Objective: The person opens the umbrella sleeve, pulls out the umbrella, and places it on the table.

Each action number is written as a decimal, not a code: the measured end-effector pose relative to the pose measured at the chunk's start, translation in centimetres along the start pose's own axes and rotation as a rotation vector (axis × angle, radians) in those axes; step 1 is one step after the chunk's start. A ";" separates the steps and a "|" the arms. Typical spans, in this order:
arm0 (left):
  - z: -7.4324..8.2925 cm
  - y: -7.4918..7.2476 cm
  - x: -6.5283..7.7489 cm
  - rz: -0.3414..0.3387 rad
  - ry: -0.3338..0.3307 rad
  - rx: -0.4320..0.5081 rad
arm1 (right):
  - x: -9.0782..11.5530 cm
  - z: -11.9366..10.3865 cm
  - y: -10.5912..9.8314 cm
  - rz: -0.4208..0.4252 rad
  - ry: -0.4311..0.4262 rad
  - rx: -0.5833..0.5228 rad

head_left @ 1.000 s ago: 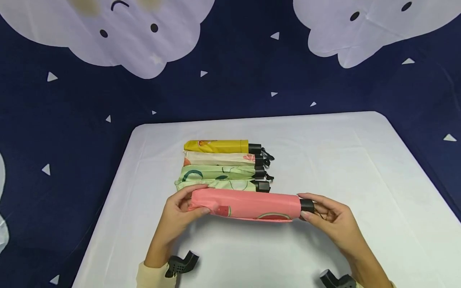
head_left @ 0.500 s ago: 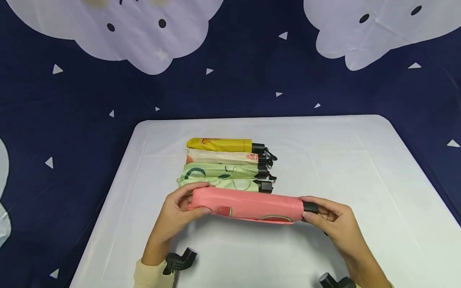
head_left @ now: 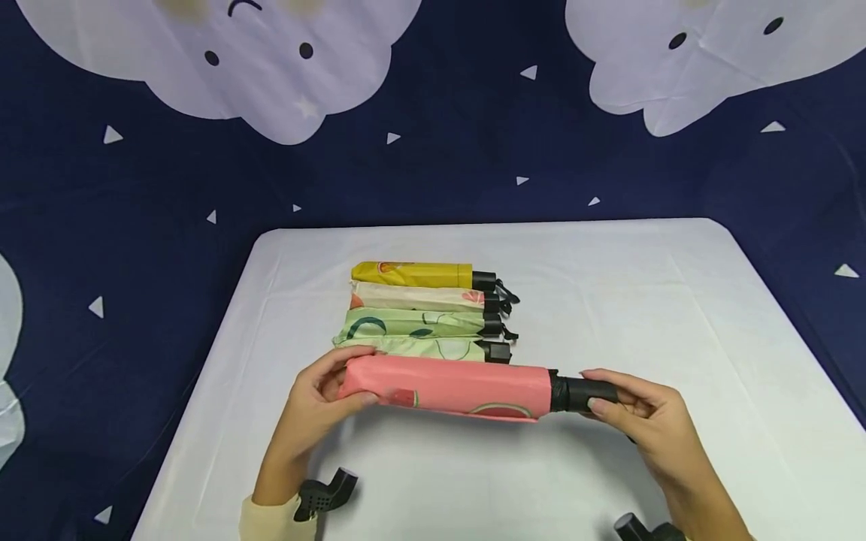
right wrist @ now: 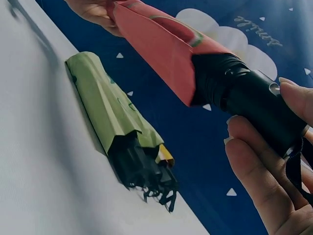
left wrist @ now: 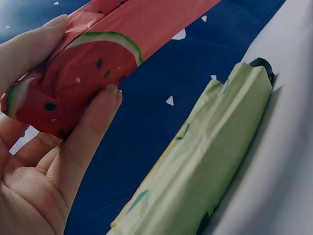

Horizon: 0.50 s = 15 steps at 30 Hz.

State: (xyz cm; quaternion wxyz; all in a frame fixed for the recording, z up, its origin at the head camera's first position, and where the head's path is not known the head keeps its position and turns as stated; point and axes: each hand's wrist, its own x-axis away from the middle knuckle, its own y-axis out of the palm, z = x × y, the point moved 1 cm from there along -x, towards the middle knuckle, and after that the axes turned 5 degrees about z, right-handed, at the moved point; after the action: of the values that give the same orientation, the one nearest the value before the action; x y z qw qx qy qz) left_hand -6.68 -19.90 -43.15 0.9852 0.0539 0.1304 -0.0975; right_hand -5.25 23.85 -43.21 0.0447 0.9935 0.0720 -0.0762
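Note:
A folded umbrella in a pink watermelon-print sleeve (head_left: 446, 385) is held level above the near side of the table. My left hand (head_left: 314, 402) pinches the closed end of the sleeve between thumb and fingers; the left wrist view shows the bunched watermelon fabric (left wrist: 83, 78) in that grip. At the other end my right hand (head_left: 649, 421) grips the black umbrella handle (right wrist: 264, 110) by thumb and fingertips. Black folded canopy shows between the sleeve's mouth and the handle. A black wrist strap (right wrist: 296, 171) hangs by the right fingers.
Behind the pink umbrella, several sleeved umbrellas lie side by side on the white table (head_left: 609, 300): a yellow one (head_left: 413, 274), a cream one (head_left: 416, 295) and green ones (head_left: 413, 324), handles to the right. A dark blue cloth with clouds (head_left: 446, 98) hangs beyond.
The right hand has moved right with the handle, and the left hand slightly left with the sleeve. More of the black handle and some black canopy now show outside the sleeve.

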 end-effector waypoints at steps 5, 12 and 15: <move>-0.3 -0.8 1.3 0.033 -0.005 -0.014 | 0.6 0.1 -0.9 -0.014 -0.006 -0.024; -0.4 -2.4 2.7 0.074 0.042 -0.029 | 1.1 0.4 -1.9 -0.011 0.002 -0.015; -0.1 -3.2 3.1 0.096 0.054 -0.028 | 1.2 0.4 -2.2 0.004 -0.004 -0.010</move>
State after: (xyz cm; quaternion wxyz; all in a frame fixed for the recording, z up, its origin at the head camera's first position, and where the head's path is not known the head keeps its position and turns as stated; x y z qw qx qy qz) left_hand -4.38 -23.52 -44.37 0.9855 0.0488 0.1558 -0.0468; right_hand -4.45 26.13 -43.96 0.0502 0.9932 0.0705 -0.0777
